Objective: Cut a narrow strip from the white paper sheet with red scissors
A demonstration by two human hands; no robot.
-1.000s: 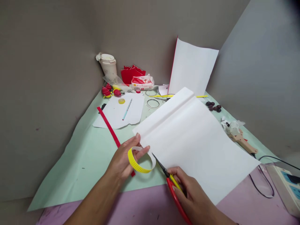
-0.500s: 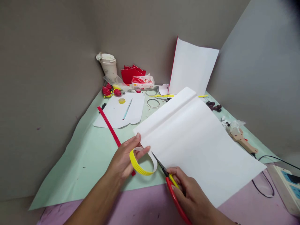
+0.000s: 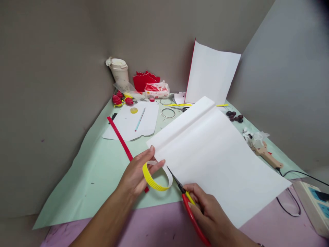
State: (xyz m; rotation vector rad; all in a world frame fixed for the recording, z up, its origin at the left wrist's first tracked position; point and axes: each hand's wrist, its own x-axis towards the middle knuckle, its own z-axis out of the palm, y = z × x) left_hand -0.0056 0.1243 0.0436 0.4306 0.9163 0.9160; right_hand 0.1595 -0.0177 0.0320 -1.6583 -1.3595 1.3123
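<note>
Lidded cup [image 3: 119,72] contents hidden. Left hand [image 3: 135,176] pinches yellow ring [image 3: 156,176]; right hand [image 3: 208,214] grips scissors [image 3: 183,192]. Positions unchanged.

Soft even light, faint shadows, sharp centre, wide-angle stretching, dark top-right corner.

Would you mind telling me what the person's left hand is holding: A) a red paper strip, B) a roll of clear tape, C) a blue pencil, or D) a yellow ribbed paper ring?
D: the left hand pinches a yellow ribbed paper ring, with the scissors in the right hand pointing at it.
</note>
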